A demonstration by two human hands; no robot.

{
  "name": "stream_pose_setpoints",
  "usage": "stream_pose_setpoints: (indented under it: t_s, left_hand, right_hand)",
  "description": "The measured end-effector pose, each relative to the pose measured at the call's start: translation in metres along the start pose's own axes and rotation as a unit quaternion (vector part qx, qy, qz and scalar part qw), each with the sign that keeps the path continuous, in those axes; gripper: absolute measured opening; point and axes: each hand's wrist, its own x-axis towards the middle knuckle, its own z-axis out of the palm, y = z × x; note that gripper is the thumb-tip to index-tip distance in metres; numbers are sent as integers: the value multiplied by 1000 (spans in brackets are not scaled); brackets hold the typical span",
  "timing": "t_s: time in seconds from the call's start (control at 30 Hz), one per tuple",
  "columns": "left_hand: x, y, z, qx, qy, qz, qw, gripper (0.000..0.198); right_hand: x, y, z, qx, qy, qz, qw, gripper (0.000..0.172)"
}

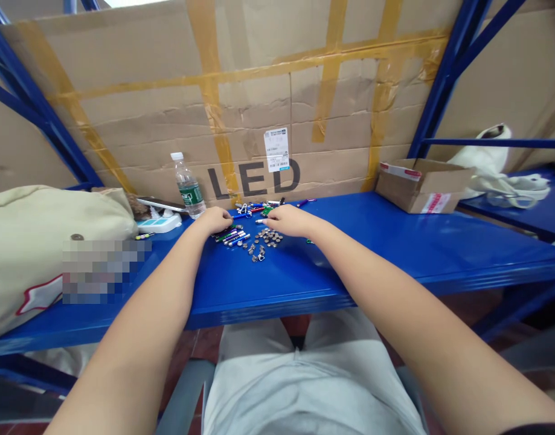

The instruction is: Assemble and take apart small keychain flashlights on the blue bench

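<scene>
On the blue table (381,241) lies a row of slim coloured metal tubes (234,237), with my left hand (214,220) resting at its upper left end. The fingers of that hand curl down, and their tips are hidden. My right hand (286,221) is closed over the right side of the items, fingertips around a small silver-white piece (261,222). Below it are many small round silver batteries or discs (272,237). Small shiny metal clips (258,256) lie nearer the table's front. Behind both hands is a pile of more coloured tubes (255,209).
A water bottle (189,188) stands behind my left hand, beside a white power strip (160,223) and a phone (162,204). A beige bag (55,229) fills the left side. An open cardboard box (422,184) sits back right. A large taped carton (259,109) forms the back wall.
</scene>
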Motion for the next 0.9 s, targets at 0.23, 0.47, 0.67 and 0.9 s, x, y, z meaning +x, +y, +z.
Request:
stream_pose_setpoints:
  t_s: [0.23, 0.47, 0.67, 0.9]
  left_hand:
    - [19, 11, 27, 30, 33, 36, 998, 35]
    - [22, 10, 32, 21, 25, -8, 999, 23]
    - [5, 23, 2, -32, 87, 56, 994, 29]
    - [-27, 48, -24, -171, 40, 155, 972, 30]
  right_hand:
    - [1, 2, 2, 7, 4, -9, 1000, 39]
    - [4, 7, 4, 3, -1, -14, 1000, 36]
    - [6, 17, 9, 60, 90, 13, 994, 27]
    - [12, 26, 16, 207, 126, -15, 970, 49]
